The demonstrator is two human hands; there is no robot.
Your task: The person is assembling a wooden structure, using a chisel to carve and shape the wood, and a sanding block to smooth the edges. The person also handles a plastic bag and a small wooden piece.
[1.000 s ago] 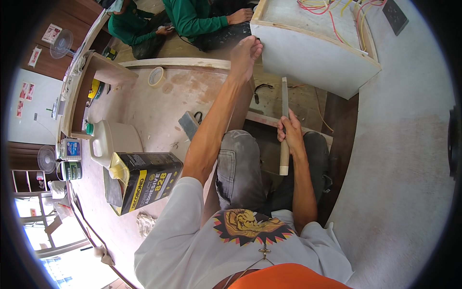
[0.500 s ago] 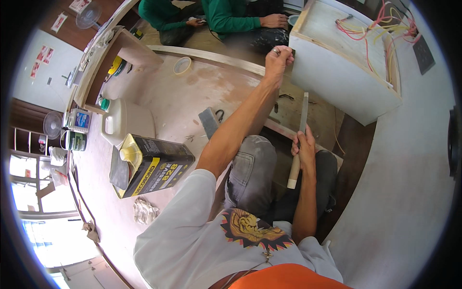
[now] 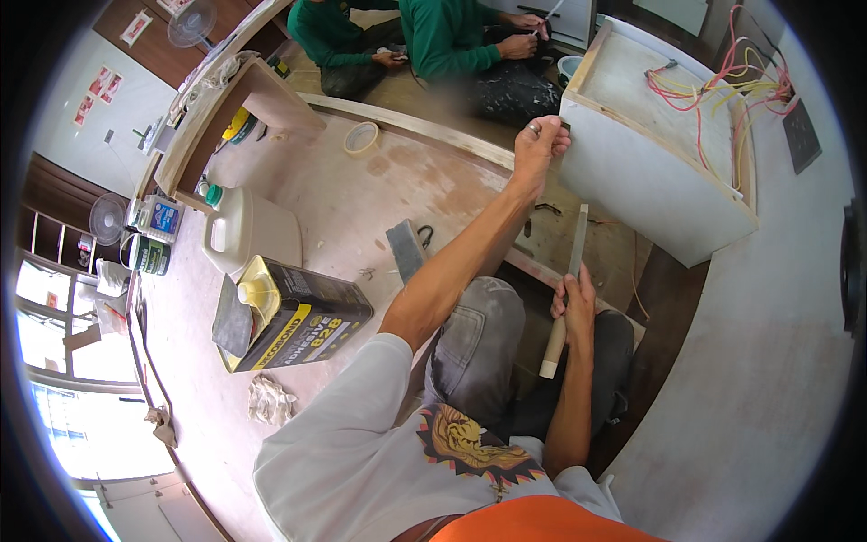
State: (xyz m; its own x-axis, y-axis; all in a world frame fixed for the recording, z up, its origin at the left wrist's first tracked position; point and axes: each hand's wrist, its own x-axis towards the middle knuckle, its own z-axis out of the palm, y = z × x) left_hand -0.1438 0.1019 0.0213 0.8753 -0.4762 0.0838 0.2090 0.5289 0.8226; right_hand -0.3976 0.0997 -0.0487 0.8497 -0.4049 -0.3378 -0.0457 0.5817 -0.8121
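Left hand [image 3: 542, 149]: mine, arm stretched forward, fingers bent, at the left end of the box [image 3: 650, 167]. Whether the fingers are pressed together or pinch something, I cannot tell; nor whether they touch the box.

Right hand [image 3: 576, 305]: mine, fingers and thumb wrapped around the strip [image 3: 579, 239], gripping it near its middle. Strip: one, long, narrow, pale, in front of my body; upper end pointing forward, lower end above my dark trousers.

Box: white sides, bare wood edges, right end by the pale wall [image 3: 741, 388]. On top, wires [image 3: 709, 95], red and yellow, loose. Socket plate [image 3: 801, 137]: black, on the wall.

Bench [image 3: 312, 194], to my left, bearing:
- tape [image 3: 361, 139], one roll, lying flat;
- block [image 3: 406, 251], grey, beside my left forearm;
- jug [image 3: 257, 233], whitish, green cap, upright;
- tin [image 3: 307, 312], black and yellow, just beside the jug;
- rag [image 3: 271, 400], whitish, crumpled, near the tin.

Beyond the bench: two co-workers [image 3: 447, 45], green sleeves, seated low.
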